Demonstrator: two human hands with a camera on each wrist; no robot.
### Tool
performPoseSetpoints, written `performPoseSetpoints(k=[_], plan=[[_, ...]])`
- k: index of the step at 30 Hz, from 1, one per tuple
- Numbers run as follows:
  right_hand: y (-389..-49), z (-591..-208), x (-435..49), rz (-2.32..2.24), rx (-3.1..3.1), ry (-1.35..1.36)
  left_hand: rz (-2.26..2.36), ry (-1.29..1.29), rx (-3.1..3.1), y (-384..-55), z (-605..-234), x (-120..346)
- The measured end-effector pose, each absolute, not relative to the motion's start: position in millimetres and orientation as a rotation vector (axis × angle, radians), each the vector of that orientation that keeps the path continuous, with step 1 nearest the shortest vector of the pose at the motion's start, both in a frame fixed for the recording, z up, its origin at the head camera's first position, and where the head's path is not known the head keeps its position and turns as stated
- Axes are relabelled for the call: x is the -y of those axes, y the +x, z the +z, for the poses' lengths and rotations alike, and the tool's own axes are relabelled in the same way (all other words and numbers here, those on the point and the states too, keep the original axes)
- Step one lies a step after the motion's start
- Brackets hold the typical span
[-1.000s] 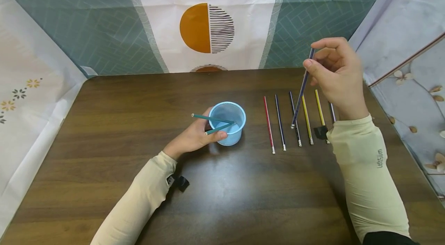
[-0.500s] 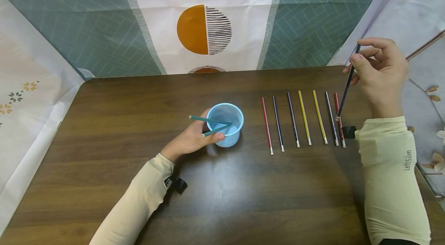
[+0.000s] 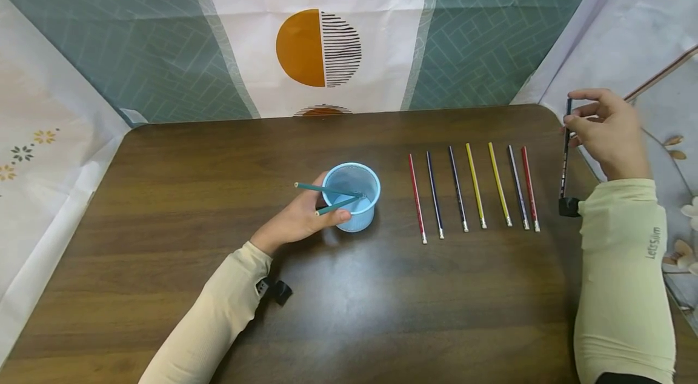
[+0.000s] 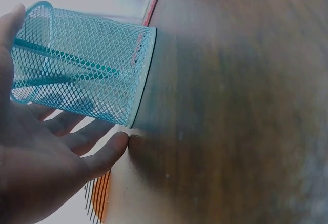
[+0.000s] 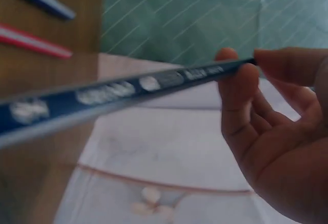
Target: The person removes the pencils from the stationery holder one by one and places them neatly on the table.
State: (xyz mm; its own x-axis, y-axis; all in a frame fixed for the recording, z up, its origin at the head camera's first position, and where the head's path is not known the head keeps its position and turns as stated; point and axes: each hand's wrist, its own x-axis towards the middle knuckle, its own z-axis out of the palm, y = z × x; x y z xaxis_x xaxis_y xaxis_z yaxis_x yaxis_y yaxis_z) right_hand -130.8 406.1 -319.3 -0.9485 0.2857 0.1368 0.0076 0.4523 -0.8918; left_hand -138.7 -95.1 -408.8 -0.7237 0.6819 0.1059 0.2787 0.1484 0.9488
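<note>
My left hand (image 3: 302,214) holds a light blue mesh pencil cup (image 3: 364,220) upright on the table, thumb on the near side and fingers behind. Two green pencils (image 3: 327,189) lean inside the cup, and the left wrist view shows them through the mesh (image 4: 87,55). At the table's right edge, my right hand (image 3: 613,135) pinches a dark blue pencil (image 3: 565,160) near its upper end, between thumb and fingers. Printed lettering shows on this pencil (image 5: 107,93) in the right wrist view. Its lower end is hidden behind the wrist camera in the head view.
Several pencils lie in a row on the brown table (image 3: 163,263): a red pencil (image 3: 417,199) at the left, dark ones, yellow ones (image 3: 476,184), and another red pencil (image 3: 530,187) at the right. Hanging cloths border the table at the back and sides.
My right hand has carried the dark blue pencil rightward past the row, then lowered it beside the rightmost red pencil. My left hand and the cup have stayed in place.
</note>
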Motion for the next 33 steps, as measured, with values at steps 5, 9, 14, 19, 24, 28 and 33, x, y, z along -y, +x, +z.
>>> performPoseSetpoints(k=[5,9,14,19,24,28,33], plan=[[-136.1,-338.0,-427.0,1.195,2.804,-0.233,1.603,0.934,-2.083,-139.8,-408.9,95.3],[-137.5,-349.4,-436.6,1.211,2.865,-0.239,1.593,0.932,-2.092,-139.0,-408.6,95.8],[-141.2,-360.4,-441.8,1.130,2.971,-0.248,1.599,0.929,-2.093,-137.3,-408.4,97.6],[-142.9,-368.9,-443.7,1.136,3.035,-0.259,1.584,0.927,-2.109,-137.2,-408.3,97.6],[-141.3,-371.3,-444.2,1.185,3.063,-0.268,1.569,0.928,-2.120,-138.3,-408.4,96.8],[-141.1,-372.4,-446.0,1.241,3.089,-0.270,1.566,0.921,-2.116,-137.9,-408.3,97.0],[-143.5,-375.3,-449.8,1.296,3.096,-0.272,1.558,0.916,-2.141,-137.5,-407.5,97.1]])
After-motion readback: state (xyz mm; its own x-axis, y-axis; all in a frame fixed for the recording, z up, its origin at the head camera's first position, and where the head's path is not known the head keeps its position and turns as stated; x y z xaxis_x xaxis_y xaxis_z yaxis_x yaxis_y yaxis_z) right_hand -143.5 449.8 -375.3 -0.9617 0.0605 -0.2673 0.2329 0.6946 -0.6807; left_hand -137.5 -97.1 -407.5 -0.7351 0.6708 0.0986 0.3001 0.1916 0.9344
